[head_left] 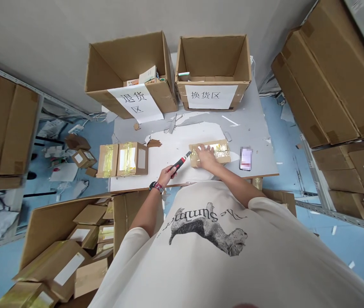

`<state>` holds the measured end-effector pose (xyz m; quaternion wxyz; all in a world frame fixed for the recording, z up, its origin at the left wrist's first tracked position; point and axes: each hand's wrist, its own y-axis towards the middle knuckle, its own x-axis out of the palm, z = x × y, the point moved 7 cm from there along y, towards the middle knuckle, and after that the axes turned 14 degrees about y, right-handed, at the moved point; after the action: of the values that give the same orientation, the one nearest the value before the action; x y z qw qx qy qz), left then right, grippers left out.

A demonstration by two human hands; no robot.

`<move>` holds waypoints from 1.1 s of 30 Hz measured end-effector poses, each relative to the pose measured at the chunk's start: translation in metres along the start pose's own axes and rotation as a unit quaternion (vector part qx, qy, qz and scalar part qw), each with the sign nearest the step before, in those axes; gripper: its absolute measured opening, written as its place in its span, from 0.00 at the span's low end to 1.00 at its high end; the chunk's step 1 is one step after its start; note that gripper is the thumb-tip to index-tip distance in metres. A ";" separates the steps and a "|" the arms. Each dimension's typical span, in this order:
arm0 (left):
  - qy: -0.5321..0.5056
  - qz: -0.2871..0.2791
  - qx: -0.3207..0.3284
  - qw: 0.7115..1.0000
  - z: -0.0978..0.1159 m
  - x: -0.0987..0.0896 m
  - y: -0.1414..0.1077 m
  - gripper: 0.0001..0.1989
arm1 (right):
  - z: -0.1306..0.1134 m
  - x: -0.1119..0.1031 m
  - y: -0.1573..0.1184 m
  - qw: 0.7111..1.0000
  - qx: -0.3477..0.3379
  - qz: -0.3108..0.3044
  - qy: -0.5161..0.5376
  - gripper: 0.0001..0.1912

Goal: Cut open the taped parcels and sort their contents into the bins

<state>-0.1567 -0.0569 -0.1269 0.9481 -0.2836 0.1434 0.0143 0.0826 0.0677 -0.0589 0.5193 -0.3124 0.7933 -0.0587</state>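
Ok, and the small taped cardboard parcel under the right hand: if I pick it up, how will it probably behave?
The small cardboard parcel under the right hand will probably feel fairly stiff, as its edges look square and unsquashed. The glossy yellowish tape may be a little slippery. With flat sides, it would likely slide, not roll, on the white sheet.

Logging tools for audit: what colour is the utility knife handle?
The utility knife handle is red and black; it shows best in the head view.
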 end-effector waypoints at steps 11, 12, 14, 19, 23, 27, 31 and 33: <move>0.000 -0.044 0.004 0.999 -0.005 -0.014 0.015 0.33 | -0.001 -0.002 -0.005 1.000 0.021 -0.013 0.013 0.41; -0.003 -0.044 0.006 0.999 -0.005 -0.014 0.016 0.34 | -0.001 -0.002 -0.006 1.000 0.023 -0.012 0.018 0.42; -0.008 -0.045 0.008 0.999 -0.006 -0.014 0.016 0.36 | -0.003 -0.003 -0.007 0.999 0.025 -0.006 0.022 0.45; -0.002 -0.051 0.008 0.999 -0.010 -0.008 0.014 0.41 | -0.005 -0.005 -0.007 1.000 0.024 0.007 0.019 0.47; 0.010 -0.054 0.023 0.998 -0.012 -0.006 0.013 0.39 | -0.004 -0.005 -0.006 1.000 0.007 0.016 0.013 0.47; 0.021 -0.060 0.027 0.998 -0.016 -0.005 0.012 0.38 | 0.000 -0.001 -0.005 1.000 -0.002 0.022 0.016 0.47; 0.022 -0.074 0.035 0.996 -0.017 -0.003 0.013 0.37 | 0.003 0.000 -0.005 0.999 -0.005 0.029 0.020 0.46; 0.025 -0.067 0.040 0.997 -0.016 -0.003 0.016 0.37 | 0.004 0.001 -0.005 0.999 -0.010 0.032 0.022 0.43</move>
<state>-0.1658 -0.0516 -0.1472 0.9537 -0.2544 0.1480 -0.0618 0.0881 0.0637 -0.0591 0.5004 -0.2906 0.8145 -0.0413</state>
